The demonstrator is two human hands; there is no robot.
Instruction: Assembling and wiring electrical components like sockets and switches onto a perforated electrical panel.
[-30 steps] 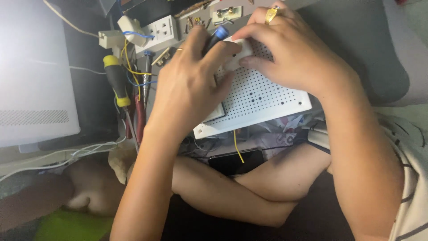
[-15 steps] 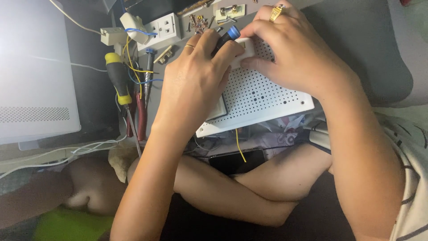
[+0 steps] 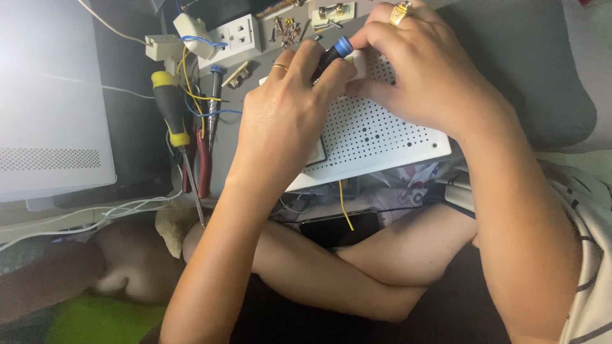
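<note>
Head view: small blue-capped driver [image 3: 331, 56] now raised into sight over perforated white board [image 3: 376, 137]
Left hand [image 3: 280, 127] pinches it, right hand [image 3: 427, 76] clamps board's far edge; earlier it was hidden

A white perforated plastic board [image 3: 376, 137] lies under both hands: the left hand [image 3: 280, 127] sits left of the right hand [image 3: 424, 76], a black blue-capped tool [image 3: 331, 56] between them. A yellow-and-black-handled screwdriver [image 3: 172, 118] lies left of the board, with a white wall socket [image 3: 236, 38] behind it.
</note>
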